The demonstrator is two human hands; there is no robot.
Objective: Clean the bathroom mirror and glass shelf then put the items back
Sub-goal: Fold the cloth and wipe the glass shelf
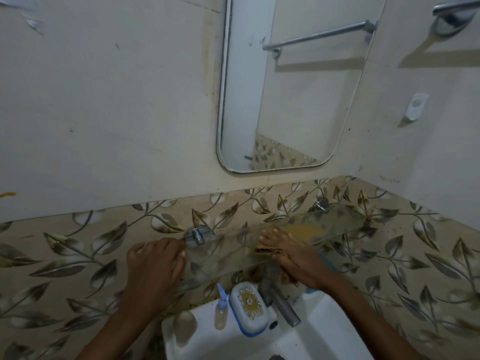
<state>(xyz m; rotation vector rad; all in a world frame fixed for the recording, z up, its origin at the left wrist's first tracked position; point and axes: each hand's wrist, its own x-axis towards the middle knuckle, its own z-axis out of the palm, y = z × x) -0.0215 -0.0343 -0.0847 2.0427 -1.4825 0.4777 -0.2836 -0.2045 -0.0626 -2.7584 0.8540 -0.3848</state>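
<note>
A rounded mirror [291, 87] hangs on the pale wall. Below it a clear glass shelf [335, 224] runs along the leaf-patterned tiles, held by metal brackets [196, 236]. My left hand [155, 266] grips the shelf's left end beside the near bracket. My right hand [291, 253] lies flat on the shelf's middle and presses a brown-yellow cloth [262, 249] onto the glass; part of the cloth hangs under my wrist. Nothing stands on the shelf. Yellowish smears show on the glass to the right of my fingers.
A white sink [324, 333] sits under the shelf with a grey tap [280, 302]. On its rim stand a small spray bottle [221, 311], a white soap box [248, 307] and a rounded bottle [185, 327]. A towel bar [452, 11] is at the upper right.
</note>
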